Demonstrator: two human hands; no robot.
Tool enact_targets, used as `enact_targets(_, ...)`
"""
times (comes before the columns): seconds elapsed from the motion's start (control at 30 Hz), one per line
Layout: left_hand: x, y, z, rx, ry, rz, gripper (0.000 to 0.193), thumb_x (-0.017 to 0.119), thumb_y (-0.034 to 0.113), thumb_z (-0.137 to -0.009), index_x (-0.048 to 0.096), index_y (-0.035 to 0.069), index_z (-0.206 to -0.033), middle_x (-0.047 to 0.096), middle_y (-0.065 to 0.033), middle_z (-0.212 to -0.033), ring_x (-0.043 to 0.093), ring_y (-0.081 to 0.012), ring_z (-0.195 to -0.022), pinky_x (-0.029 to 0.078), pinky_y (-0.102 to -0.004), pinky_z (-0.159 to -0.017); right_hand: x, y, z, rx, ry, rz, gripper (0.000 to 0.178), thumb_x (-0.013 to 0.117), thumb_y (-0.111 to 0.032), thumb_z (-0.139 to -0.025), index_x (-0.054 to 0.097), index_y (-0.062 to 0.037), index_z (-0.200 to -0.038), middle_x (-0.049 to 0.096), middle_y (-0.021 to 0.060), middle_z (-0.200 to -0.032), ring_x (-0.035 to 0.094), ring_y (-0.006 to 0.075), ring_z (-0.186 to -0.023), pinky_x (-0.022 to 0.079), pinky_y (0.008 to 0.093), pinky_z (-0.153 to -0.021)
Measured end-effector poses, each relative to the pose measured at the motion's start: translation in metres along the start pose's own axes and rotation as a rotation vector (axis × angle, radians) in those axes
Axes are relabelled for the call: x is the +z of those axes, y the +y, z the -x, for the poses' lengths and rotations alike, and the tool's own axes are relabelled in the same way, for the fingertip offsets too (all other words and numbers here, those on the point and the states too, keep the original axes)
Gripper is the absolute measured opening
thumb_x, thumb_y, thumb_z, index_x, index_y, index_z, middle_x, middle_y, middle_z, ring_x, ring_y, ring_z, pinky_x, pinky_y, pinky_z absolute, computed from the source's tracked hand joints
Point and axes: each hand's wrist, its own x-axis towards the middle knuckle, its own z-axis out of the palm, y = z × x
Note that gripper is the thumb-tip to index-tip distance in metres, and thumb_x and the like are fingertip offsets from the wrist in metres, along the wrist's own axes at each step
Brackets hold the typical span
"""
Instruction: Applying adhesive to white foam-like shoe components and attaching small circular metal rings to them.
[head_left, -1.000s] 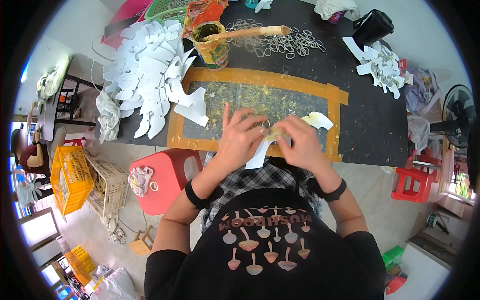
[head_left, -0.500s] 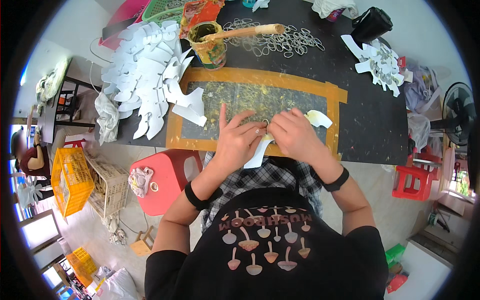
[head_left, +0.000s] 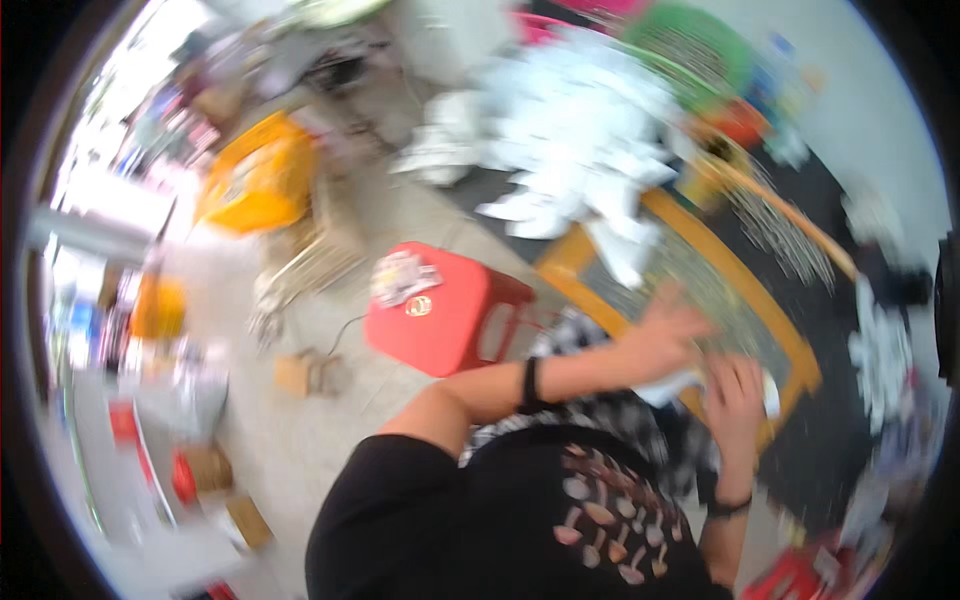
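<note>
Motion smears this moment's picture. My left hand (head_left: 665, 340) is over the near part of the orange-taped work board (head_left: 572, 252), some fingers stretched away from the palm; its grip is blurred. A white curved cut piece (head_left: 664, 388) shows below it, toward my lap. Close on its right, my right hand (head_left: 735, 400) has its fingers bent together at the piece's far end, which they cover. The metal ring seen there half a second ago cannot be made out. Another white piece (head_left: 770, 394) lies just right of my right hand.
A large heap of white cut pieces (head_left: 575, 125) lies beyond the board. Right of it are a pot (head_left: 708, 180) with a wooden-handled stick (head_left: 775, 203), and loose metal rings (head_left: 785, 235). A green basket (head_left: 700, 50) is behind. A red stool (head_left: 440, 310) stands at my left.
The view has swung left and tilted, so the board and hands now appear farther right and the floor fills the left. Both hands stay close together over the board.
</note>
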Motion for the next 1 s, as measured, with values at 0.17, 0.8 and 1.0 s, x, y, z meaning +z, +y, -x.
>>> enact_targets(0.17, 0.010, 0.004, -0.002, 0.114, -0.011, 0.139, 0.008, 0.064, 0.017, -0.068, 0.069, 0.011, -0.067, 0.066, -0.0032, -0.097, 0.059, -0.0248, -0.098, 0.018, -0.0666, -0.109, 0.012, 0.030, 0.023, -0.078, -0.051, 0.009, 0.012, 0.063, 0.000, -0.082, 0.061, 0.0043, -0.093, 0.057, 0.0184, -0.092, 0.054, 0.0376, -0.087, 0.044, 0.0440, -0.078)
enact_targets(0.8, 0.017, -0.005, -0.015, 0.051, -0.141, -0.007, 0.017, 0.063, 0.033, -0.089, 0.071, 0.021, -0.097, 0.065, -0.0053, -0.097, 0.058, -0.0283, -0.102, 0.033, -0.0654, -0.096, -0.019, 0.017, 0.009, -0.289, 0.060, -0.033, 0.035, 0.064, -0.026, -0.091, 0.065, 0.0010, -0.113, 0.065, 0.0203, -0.103, 0.063, 0.0339, -0.089, 0.050, 0.0401, -0.080)
enact_targets(1.0, 0.066, -0.012, -0.003, 0.222, 0.059, 0.010, 0.010, 0.060, 0.025, -0.069, 0.070, 0.027, -0.072, 0.061, 0.0069, -0.072, 0.057, -0.0267, -0.096, 0.010, -0.0742, -0.106, -0.029, 0.012, 0.035, -0.019, 0.135, 0.089, 0.043, 0.067, -0.033, -0.089, 0.064, 0.0007, -0.116, 0.065, 0.0215, -0.110, 0.064, 0.0337, -0.095, 0.050, 0.0408, -0.086)
